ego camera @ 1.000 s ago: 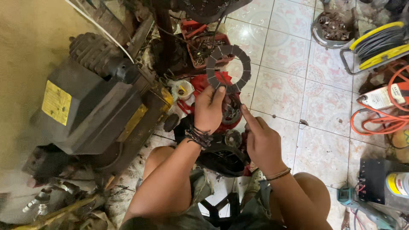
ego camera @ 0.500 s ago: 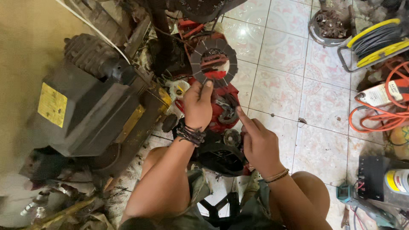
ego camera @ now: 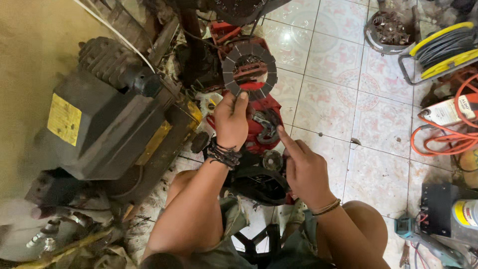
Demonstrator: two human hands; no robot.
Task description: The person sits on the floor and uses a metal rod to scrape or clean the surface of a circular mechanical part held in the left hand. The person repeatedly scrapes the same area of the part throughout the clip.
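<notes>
A floor [ego camera: 338, 99] of pale patterned tiles is seen, crowded with equipment. A black compressor [ego camera: 104, 124] with a yellow label stands at the left, against a tan wall [ego camera: 30, 60]. A yellow cable reel [ego camera: 440, 47] and an orange hose [ego camera: 448, 134] lie at the right, and a round tray of parts [ego camera: 388, 30] near the top edge. A red engine [ego camera: 259, 119] sits between the knees. The left hand [ego camera: 231, 122], a corded band at its wrist, is raised above the engine; its fingers are pinched together on the lower rim of a grey segmented ring [ego camera: 249, 69], held upright. The right hand [ego camera: 303, 167] is loosely curled, its forefinger extended and laid against the engine's chain part; nothing is gripped
</notes>
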